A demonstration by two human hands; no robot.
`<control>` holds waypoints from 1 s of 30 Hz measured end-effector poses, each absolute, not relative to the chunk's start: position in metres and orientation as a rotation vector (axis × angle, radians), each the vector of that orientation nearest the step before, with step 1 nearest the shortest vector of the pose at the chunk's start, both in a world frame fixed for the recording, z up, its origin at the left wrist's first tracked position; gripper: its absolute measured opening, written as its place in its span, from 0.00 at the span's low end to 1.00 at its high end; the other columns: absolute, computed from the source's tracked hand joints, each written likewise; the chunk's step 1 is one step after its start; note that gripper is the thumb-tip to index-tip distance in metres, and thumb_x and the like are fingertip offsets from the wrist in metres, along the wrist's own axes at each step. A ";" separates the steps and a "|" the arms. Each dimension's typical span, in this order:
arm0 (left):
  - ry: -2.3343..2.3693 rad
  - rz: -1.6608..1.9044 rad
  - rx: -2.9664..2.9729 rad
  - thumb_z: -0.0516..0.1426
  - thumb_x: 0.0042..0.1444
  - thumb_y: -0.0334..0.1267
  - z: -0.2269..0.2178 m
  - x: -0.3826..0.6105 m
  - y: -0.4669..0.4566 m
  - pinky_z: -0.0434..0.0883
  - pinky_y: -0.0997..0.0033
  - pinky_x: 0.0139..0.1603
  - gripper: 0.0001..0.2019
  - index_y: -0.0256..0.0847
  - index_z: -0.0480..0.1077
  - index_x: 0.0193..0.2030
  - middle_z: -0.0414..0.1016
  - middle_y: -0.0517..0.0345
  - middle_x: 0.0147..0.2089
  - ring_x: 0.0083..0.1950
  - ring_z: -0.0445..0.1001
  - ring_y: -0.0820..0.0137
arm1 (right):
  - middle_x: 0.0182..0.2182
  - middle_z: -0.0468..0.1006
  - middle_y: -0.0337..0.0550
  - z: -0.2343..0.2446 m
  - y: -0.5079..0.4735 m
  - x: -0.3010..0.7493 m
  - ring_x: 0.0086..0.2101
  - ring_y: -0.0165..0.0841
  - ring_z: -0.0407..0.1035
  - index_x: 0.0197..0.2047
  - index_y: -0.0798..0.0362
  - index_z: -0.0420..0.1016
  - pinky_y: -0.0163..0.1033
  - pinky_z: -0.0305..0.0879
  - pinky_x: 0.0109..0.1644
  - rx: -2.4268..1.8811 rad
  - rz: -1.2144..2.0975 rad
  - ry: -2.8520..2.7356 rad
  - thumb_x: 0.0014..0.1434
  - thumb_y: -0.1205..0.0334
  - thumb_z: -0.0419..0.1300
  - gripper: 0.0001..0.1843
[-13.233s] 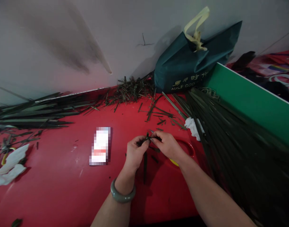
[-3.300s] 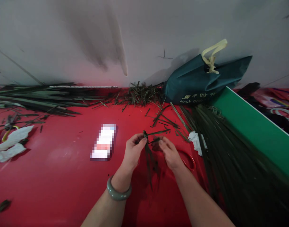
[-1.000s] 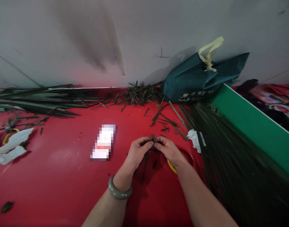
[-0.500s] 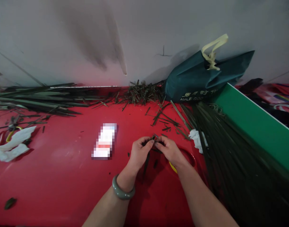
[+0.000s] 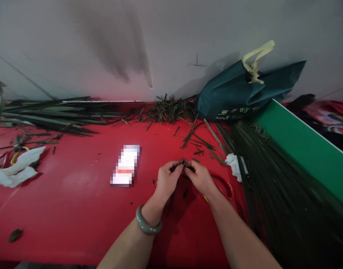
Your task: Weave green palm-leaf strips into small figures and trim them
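My left hand (image 5: 168, 180), with a grey-green bangle (image 5: 148, 223) on its wrist, is closed in a pinch on a small dark green leaf strip (image 5: 183, 162). Fingertip to fingertip with it, my right hand (image 5: 200, 177) pinches the same piece from the other side. Most of the piece is hidden by the fingers. A dark strip hangs down beneath the left hand; whether it belongs to the held piece I cannot tell. Partly covered by my right wrist, a tool with red and yellow handles (image 5: 229, 188) lies on the red table (image 5: 84, 216).
A blurred-out phone (image 5: 125, 166) lies left of my hands. Long leaves (image 5: 48, 114) and a heap of clippings (image 5: 173, 108) line the wall, beside a dark teal bag (image 5: 230, 97). To the right are more leaves (image 5: 283, 186), crumpled tissue (image 5: 236, 166) and a green panel (image 5: 303, 149).
The view has shifted slightly, so the table's things sit a little further right. My hands keep the same pinch, with hardly any movement.
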State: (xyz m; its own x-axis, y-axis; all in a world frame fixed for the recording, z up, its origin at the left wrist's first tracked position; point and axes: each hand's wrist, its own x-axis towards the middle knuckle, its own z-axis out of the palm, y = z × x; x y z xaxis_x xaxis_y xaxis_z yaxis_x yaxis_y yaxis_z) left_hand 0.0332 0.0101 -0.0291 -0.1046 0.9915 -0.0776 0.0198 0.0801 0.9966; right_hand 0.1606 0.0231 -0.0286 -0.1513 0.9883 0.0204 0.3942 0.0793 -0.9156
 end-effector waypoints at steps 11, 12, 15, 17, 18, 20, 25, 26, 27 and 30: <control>1.022 1.091 0.773 0.58 0.45 0.42 -0.015 0.032 0.009 0.63 0.79 0.29 0.12 0.36 0.69 0.34 0.70 0.60 0.27 0.27 0.67 0.78 | 0.23 0.70 0.35 -0.027 0.025 0.167 0.25 0.27 0.63 0.29 0.53 0.68 0.34 0.60 0.30 -1.271 1.269 -1.115 0.47 0.59 0.57 0.07; 1.004 1.045 0.755 0.57 0.45 0.42 -0.014 0.031 0.009 0.62 0.79 0.28 0.12 0.35 0.69 0.32 0.69 0.59 0.25 0.26 0.66 0.78 | 0.23 0.70 0.35 -0.027 0.026 0.168 0.24 0.27 0.63 0.29 0.54 0.68 0.34 0.60 0.30 -1.262 1.277 -1.077 0.46 0.59 0.58 0.07; 0.979 0.979 0.714 0.58 0.45 0.41 -0.016 0.031 0.008 0.61 0.80 0.26 0.10 0.34 0.69 0.28 0.69 0.60 0.22 0.23 0.65 0.79 | 0.24 0.70 0.36 -0.028 0.028 0.169 0.25 0.28 0.64 0.30 0.54 0.68 0.35 0.61 0.32 -1.237 1.278 -1.020 0.46 0.58 0.59 0.09; 0.976 0.988 0.685 0.58 0.44 0.41 -0.018 0.030 0.008 0.61 0.80 0.25 0.10 0.35 0.69 0.28 0.69 0.61 0.22 0.22 0.65 0.80 | 0.28 0.72 0.39 -0.029 0.029 0.170 0.29 0.29 0.66 0.33 0.54 0.68 0.37 0.62 0.36 -1.217 1.235 -1.026 0.46 0.57 0.59 0.11; 0.979 1.002 0.671 0.59 0.44 0.41 -0.019 0.030 0.009 0.61 0.80 0.25 0.10 0.35 0.69 0.28 0.69 0.61 0.22 0.22 0.65 0.80 | 0.31 0.72 0.41 -0.029 0.030 0.170 0.32 0.31 0.67 0.35 0.53 0.67 0.38 0.63 0.39 -1.215 1.180 -1.039 0.47 0.57 0.59 0.13; 0.992 1.048 0.636 0.60 0.42 0.40 -0.020 0.029 0.010 0.62 0.80 0.26 0.09 0.36 0.69 0.28 0.69 0.62 0.22 0.22 0.65 0.80 | 0.38 0.71 0.45 -0.030 0.031 0.171 0.38 0.33 0.66 0.40 0.53 0.66 0.41 0.62 0.44 -1.234 1.010 -1.092 0.48 0.57 0.58 0.15; 1.066 1.144 0.612 0.61 0.40 0.39 -0.017 0.030 0.012 0.61 0.81 0.26 0.09 0.36 0.69 0.26 0.68 0.64 0.21 0.22 0.64 0.81 | 0.39 0.71 0.46 -0.025 0.025 0.170 0.44 0.36 0.64 0.36 0.52 0.69 0.45 0.57 0.50 -1.270 0.574 -1.399 0.52 0.60 0.54 0.08; 1.086 1.157 0.636 0.61 0.40 0.39 -0.017 0.030 0.013 0.61 0.81 0.26 0.08 0.36 0.69 0.26 0.68 0.65 0.21 0.22 0.64 0.81 | 0.37 0.71 0.45 -0.024 0.023 0.169 0.43 0.36 0.64 0.34 0.52 0.70 0.45 0.57 0.50 -1.259 0.539 -1.478 0.53 0.61 0.54 0.06; 1.104 1.164 0.663 0.61 0.40 0.38 -0.016 0.030 0.013 0.61 0.81 0.26 0.08 0.36 0.69 0.25 0.68 0.65 0.21 0.22 0.64 0.81 | 0.35 0.72 0.44 -0.024 0.022 0.168 0.42 0.36 0.64 0.32 0.52 0.70 0.45 0.57 0.50 -1.249 0.525 -1.552 0.52 0.62 0.54 0.05; 1.130 1.151 0.723 0.60 0.41 0.38 -0.015 0.031 0.012 0.62 0.80 0.28 0.08 0.35 0.70 0.25 0.69 0.64 0.22 0.24 0.64 0.80 | 0.32 0.73 0.44 -0.024 0.020 0.164 0.40 0.36 0.64 0.31 0.51 0.71 0.44 0.59 0.48 -1.245 0.543 -1.670 0.51 0.62 0.56 0.04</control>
